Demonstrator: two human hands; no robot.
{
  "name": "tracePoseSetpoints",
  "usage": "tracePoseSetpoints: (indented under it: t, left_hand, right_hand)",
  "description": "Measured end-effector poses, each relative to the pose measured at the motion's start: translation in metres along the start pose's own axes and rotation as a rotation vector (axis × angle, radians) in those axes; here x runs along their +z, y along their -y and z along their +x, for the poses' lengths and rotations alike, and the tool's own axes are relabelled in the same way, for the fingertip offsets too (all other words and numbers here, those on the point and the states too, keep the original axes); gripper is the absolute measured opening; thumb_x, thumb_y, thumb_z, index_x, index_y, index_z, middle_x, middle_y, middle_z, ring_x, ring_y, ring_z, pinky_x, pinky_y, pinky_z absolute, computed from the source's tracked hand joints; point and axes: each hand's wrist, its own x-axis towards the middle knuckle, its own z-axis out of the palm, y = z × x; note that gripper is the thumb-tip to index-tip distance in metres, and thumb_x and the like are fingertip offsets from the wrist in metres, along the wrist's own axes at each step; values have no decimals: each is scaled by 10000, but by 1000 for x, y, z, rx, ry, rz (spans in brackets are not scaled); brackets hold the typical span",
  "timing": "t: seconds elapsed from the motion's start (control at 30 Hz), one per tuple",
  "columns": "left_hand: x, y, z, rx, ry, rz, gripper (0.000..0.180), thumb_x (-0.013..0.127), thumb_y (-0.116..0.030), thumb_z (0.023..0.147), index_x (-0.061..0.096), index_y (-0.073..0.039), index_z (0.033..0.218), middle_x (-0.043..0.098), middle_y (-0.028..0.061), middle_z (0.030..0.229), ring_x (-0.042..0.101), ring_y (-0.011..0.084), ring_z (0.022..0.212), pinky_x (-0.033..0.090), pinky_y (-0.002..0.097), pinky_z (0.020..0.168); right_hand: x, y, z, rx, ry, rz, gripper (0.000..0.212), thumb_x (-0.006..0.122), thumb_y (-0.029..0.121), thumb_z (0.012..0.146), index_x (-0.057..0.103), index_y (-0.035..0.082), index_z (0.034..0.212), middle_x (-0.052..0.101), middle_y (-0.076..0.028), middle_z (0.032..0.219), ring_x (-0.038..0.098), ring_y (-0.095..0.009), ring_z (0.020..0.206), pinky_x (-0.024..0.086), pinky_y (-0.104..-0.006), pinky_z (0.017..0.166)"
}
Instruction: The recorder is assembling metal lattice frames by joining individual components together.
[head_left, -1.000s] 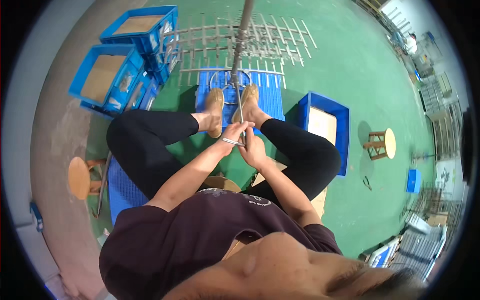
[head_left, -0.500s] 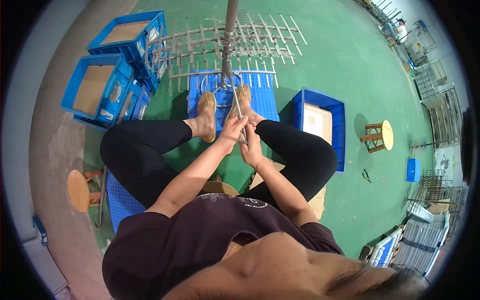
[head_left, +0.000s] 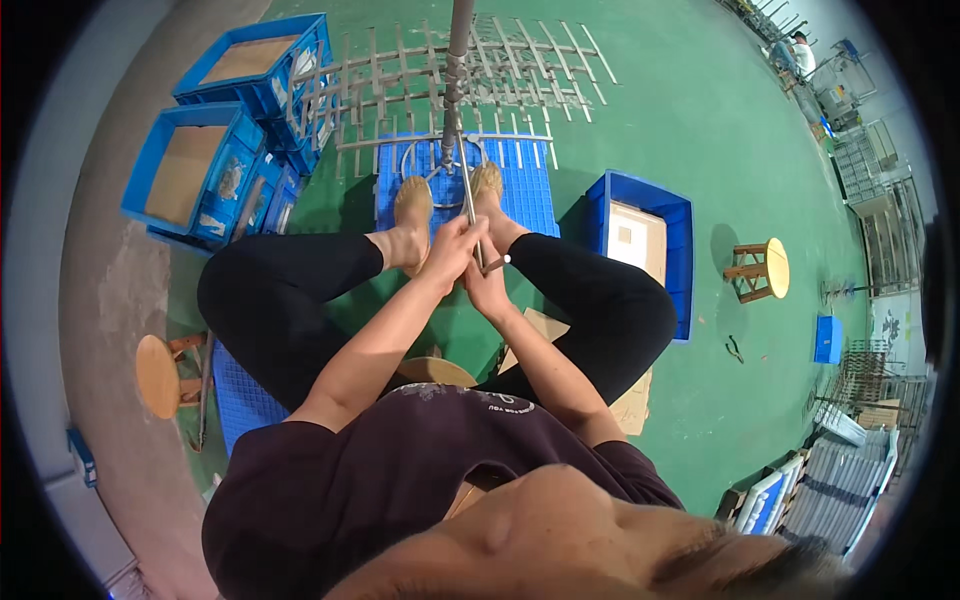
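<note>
My left hand (head_left: 453,250) is wrapped round a thin metal rod (head_left: 468,190) in front of my knees. Just below it, my right hand (head_left: 487,288) is closed at the rod's near end, where a short bent piece with a pale tip sticks out to the right. The rod's far end reaches toward a grey upright pole (head_left: 459,45); whether they touch I cannot tell. Behind the pole spreads a metal rack (head_left: 395,85) of crossed bars and prongs. Part of the rod is hidden by my fingers.
My feet are at a blue plastic pallet (head_left: 520,180). Stacked blue crates (head_left: 215,205) stand left, and a blue bin (head_left: 680,270) holding cardboard stands right. Two wooden stools (head_left: 776,268) flank me. Pliers (head_left: 735,348) lie on the green floor. A person (head_left: 803,57) sits far right.
Both hands have shifted slightly to the left with the rod. The rod's bent near end has turned and now points to the right.
</note>
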Motion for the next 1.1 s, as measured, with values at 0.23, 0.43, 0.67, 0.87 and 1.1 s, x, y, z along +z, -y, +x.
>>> tracePoseSetpoints:
  t: [0.23, 0.43, 0.67, 0.87, 1.1]
  left_hand:
    - [15, 8, -35, 563, -237, 719, 620, 550, -295, 818, 311, 71, 1258, 561, 181, 1027, 532, 270, 995, 408, 358, 843]
    - [22, -34, -33, 269, -109, 1187, 723, 596, -291, 750, 275, 147, 1229, 516, 266, 1061, 540, 366, 912, 443, 387, 765]
    - [16, -14, -35, 240, -109, 1099, 435, 561, -140, 721, 470, 27, 1112, 524, 180, 936, 534, 303, 733, 440, 380, 639]
    - [10, -11, -38, 494, -152, 1111, 287, 535, -98, 707, 582, -52, 987, 501, 141, 829, 513, 291, 700, 428, 368, 621]
    - [13, -21, -43, 376, -77, 1021, 277, 536, -105, 714, 581, -45, 981, 498, 154, 829, 509, 308, 718, 424, 370, 633]
  right_hand:
    - [9, -2, 1, -28, 140, 300, 396, 499, 28, 788, 421, 3, 1176, 528, -92, 1030, 499, -166, 916, 408, -271, 808]
    - [-29, -9, 11, -21, 530, -159, 378, 489, 54, 799, 423, 15, 1169, 507, -99, 1097, 493, -177, 980, 402, -277, 846]
    - [-15, -44, 9, -30, 491, 132, 333, 422, 159, 847, 438, 34, 1156, 490, -107, 1123, 484, -182, 1004, 387, -274, 864]
    - [16, -123, 15, -66, 368, 911, 323, 370, 222, 867, 449, 56, 1133, 499, -99, 1094, 487, -186, 995, 375, -271, 877]
    - [15, -69, 0, -72, 307, 1159, 351, 341, 237, 868, 422, 57, 1159, 479, -92, 1087, 471, -193, 1006, 356, -266, 888]
